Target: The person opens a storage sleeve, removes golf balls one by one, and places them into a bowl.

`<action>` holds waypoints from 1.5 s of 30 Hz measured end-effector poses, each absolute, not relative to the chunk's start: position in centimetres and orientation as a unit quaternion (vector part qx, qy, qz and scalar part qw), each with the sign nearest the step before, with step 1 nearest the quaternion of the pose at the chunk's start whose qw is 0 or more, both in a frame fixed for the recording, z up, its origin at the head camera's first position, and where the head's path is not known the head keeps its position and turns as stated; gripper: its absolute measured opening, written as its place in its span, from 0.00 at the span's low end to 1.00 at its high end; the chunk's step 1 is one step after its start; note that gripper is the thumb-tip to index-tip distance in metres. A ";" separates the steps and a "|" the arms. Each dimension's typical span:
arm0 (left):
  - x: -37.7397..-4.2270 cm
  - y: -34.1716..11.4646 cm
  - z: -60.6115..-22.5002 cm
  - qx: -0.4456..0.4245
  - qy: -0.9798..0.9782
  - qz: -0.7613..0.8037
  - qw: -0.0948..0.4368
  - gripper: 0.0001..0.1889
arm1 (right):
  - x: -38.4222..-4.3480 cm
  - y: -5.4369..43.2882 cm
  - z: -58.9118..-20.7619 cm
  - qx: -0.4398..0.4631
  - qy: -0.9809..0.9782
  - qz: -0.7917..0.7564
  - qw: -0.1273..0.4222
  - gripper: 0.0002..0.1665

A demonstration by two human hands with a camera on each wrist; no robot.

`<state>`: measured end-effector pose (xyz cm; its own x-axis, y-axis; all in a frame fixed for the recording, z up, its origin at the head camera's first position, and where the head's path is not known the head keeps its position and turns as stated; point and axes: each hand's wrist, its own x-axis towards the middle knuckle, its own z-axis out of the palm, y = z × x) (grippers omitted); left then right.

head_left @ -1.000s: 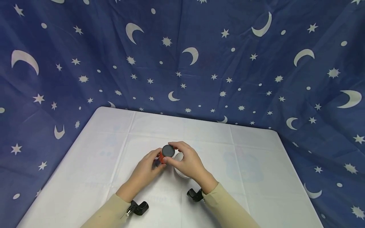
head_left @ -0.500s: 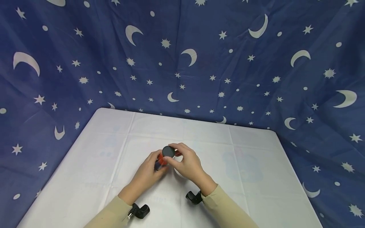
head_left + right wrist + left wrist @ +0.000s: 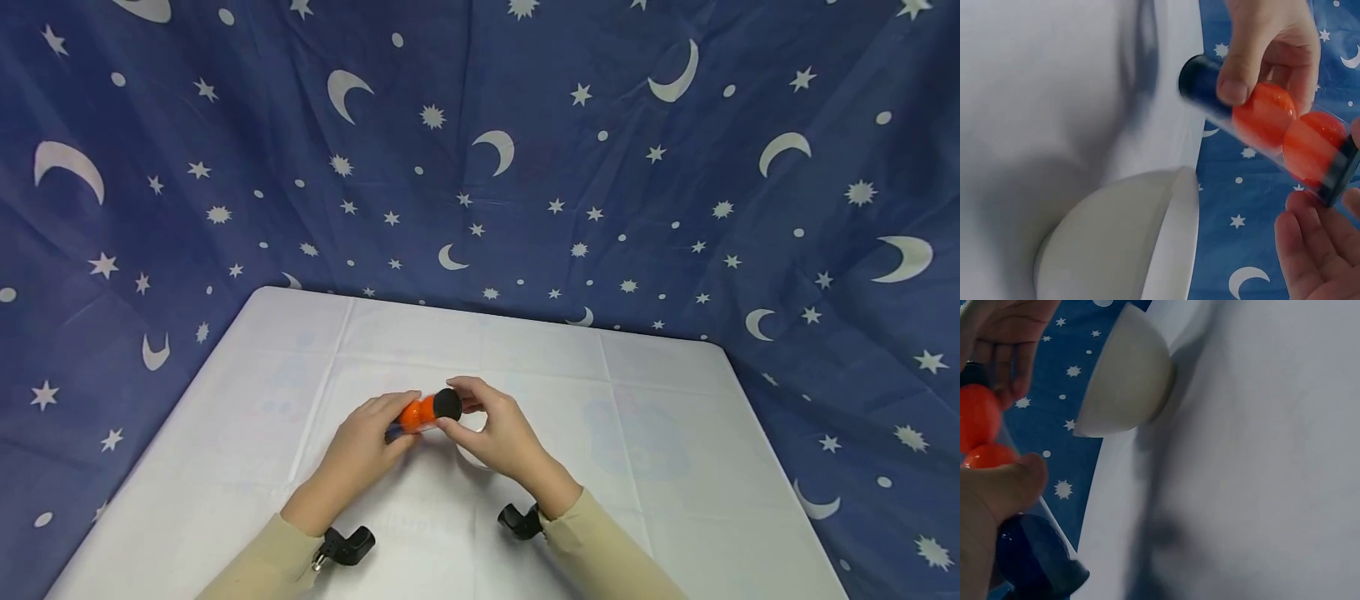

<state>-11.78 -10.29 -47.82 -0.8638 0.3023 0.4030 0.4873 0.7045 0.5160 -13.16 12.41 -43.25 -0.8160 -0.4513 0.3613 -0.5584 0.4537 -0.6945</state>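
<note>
A clear tube point(image 3: 1254, 134) with two orange balls point(image 3: 1266, 115) and a dark blue thing point(image 3: 1032, 556) inside is held above the table, tilted. My left hand point(image 3: 352, 446) grips its middle and dark blue end; the thumb lies across it in the left wrist view. At the other end is a black cap point(image 3: 447, 404). My right hand point(image 3: 502, 429) pinches this cap between thumb and fingers. Below and beside the right hand stands a white bowl point(image 3: 1104, 244), mostly hidden by that hand in the head view. The bowl's inside cannot be seen.
A white cloth covers the table point(image 3: 555, 500). Behind and around it hangs a blue curtain point(image 3: 525, 167) printed with moons and stars. Black wrist mounts point(image 3: 348, 546) sit at both sleeves.
The tube has tipped over to lie more sideways, so its orange balls show more. My left hand has shifted left with its end; the right hand stays at the cap, turning with it slightly.
</note>
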 end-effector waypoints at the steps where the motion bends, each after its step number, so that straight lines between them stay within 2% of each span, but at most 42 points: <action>1: -11.8 -10.5 -47.6 -0.219 -0.914 -0.310 0.145 0.32 | -13.2 12.5 -43.3 0.300 -0.851 0.428 0.056 0.30; 6: -11.7 -10.9 -47.1 -0.232 -0.920 -0.278 0.149 0.32 | -13.0 12.6 -43.6 0.312 -0.854 0.415 0.035 0.29; 13: -11.0 -10.3 -47.4 -0.233 -0.931 -0.243 0.144 0.35 | -12.6 12.1 -43.6 0.313 -0.866 0.386 0.062 0.26; 20: -11.3 -10.3 -48.0 -0.259 -0.915 -0.249 0.181 0.29 | -12.5 12.1 -43.2 0.322 -0.880 0.344 0.057 0.24; 27: -11.4 -10.8 -49.5 -0.305 -0.894 -0.253 0.211 0.29 | -12.5 11.7 -43.3 0.357 -0.867 0.344 0.049 0.23; 36: -11.2 -11.8 -50.0 -0.327 -0.894 -0.253 0.171 0.26 | -12.6 11.3 -44.0 0.367 -0.863 0.347 0.028 0.22; 45: -11.2 -12.0 -49.5 -0.329 -0.899 -0.261 0.124 0.25 | -13.4 11.4 -44.3 0.400 -0.853 0.333 0.045 0.20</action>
<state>-11.21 -11.98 -49.55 -0.7526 0.5274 0.3942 0.6565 0.6469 0.3880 -13.37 11.45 -44.30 -0.6761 -0.6519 0.3434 -0.7120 0.4580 -0.5322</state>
